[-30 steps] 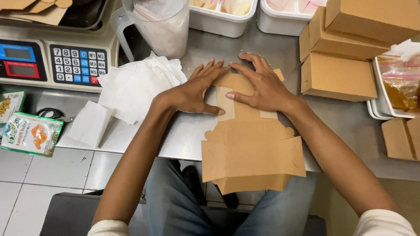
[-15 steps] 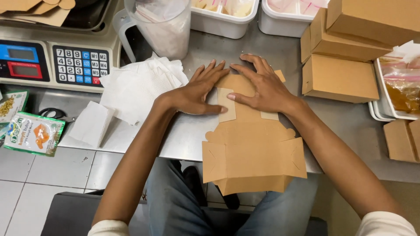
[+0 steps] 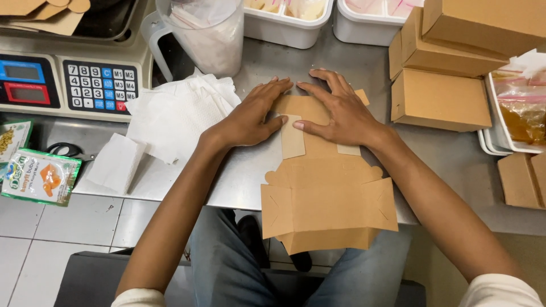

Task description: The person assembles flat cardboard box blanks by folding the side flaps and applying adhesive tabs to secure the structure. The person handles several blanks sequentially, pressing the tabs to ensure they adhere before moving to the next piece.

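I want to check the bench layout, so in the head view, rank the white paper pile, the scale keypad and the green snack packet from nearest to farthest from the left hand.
From the left hand:
1. White paper pile, just to its left.
2. Scale keypad, farther left, toward the back.
3. Green snack packet, far left at the table's front edge.

Left hand [image 3: 250, 116] and right hand [image 3: 338, 111] press flat on an unfolded brown cardboard box blank [image 3: 324, 187] overhanging the steel counter [image 3: 239, 170].

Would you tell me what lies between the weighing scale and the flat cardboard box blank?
In the head view, a pile of white paper sheets lies on the steel counter between them.
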